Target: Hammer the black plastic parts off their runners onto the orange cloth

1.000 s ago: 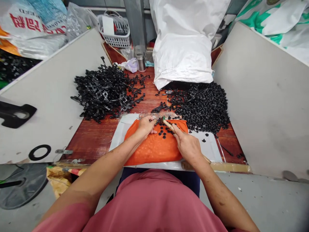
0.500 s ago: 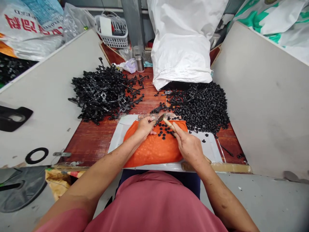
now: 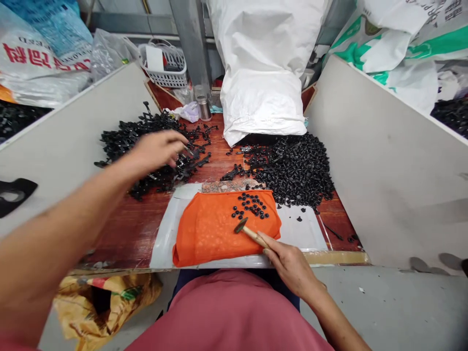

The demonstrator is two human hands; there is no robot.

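My right hand (image 3: 288,265) is wrapped round the wooden handle of a small hammer (image 3: 254,235). The hammer's metal head is just above an orange cloth (image 3: 215,234) spread on the near part of the table. Several small round black caps (image 3: 256,202) lie on the cloth's upper right part. Over the left pile of linked black plastic parts (image 3: 126,131) reaches my left hand (image 3: 163,148), slightly blurred, its thumb and fingers apart. Past the cloth's far edge sits a speckled stone block (image 3: 234,185), partly covered.
A heap of small black plastic pieces (image 3: 300,170) lies at the right, before a large white sack (image 3: 263,97). Grey panels (image 3: 365,146) rise on both sides. A metal flask (image 3: 204,107) and a white basket (image 3: 166,75) stand at the back; a yellow sack (image 3: 80,307) sits below left.
My left hand has gone from the cloth's far edge to the left pile. My right hand has drawn the hammer back toward me, off the stone block. The view has shifted slightly.
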